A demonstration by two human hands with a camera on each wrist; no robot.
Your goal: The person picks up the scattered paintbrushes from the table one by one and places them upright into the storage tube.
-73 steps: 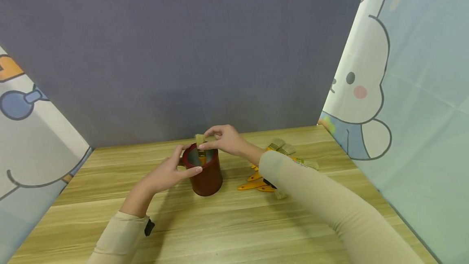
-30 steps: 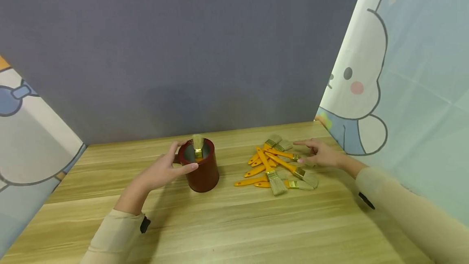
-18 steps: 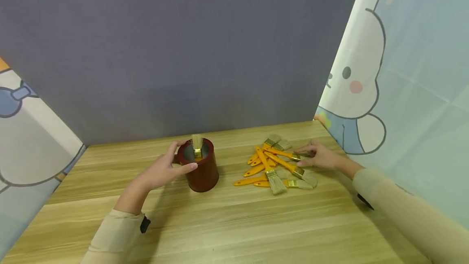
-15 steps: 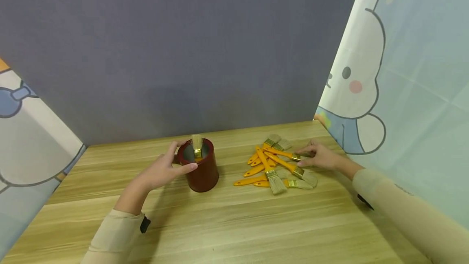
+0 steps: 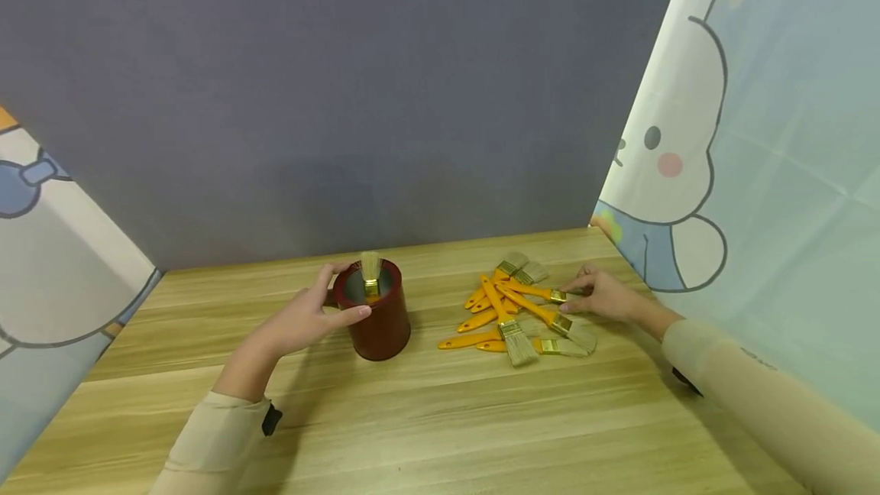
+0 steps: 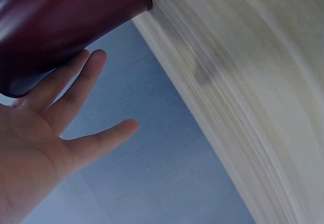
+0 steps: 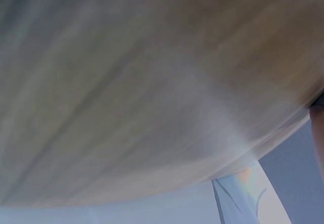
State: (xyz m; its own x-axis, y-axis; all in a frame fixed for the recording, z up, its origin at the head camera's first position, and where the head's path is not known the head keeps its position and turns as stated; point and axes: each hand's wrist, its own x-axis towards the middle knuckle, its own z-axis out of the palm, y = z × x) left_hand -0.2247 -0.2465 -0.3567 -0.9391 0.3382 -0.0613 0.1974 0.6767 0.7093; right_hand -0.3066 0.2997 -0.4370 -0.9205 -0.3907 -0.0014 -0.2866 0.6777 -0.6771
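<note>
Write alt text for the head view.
A left hand steadies a dark red cylindrical cup holding one upright brush, while the right hand touches a pile of orange-handled paintbrushes on a light wooden table.

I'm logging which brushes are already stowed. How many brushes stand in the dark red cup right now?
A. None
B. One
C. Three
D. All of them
B: in the head view a single brush stands bristles-up in the dark red cup, which the left hand steadies, while the other brushes lie in a pile on the table by the right hand.
</note>
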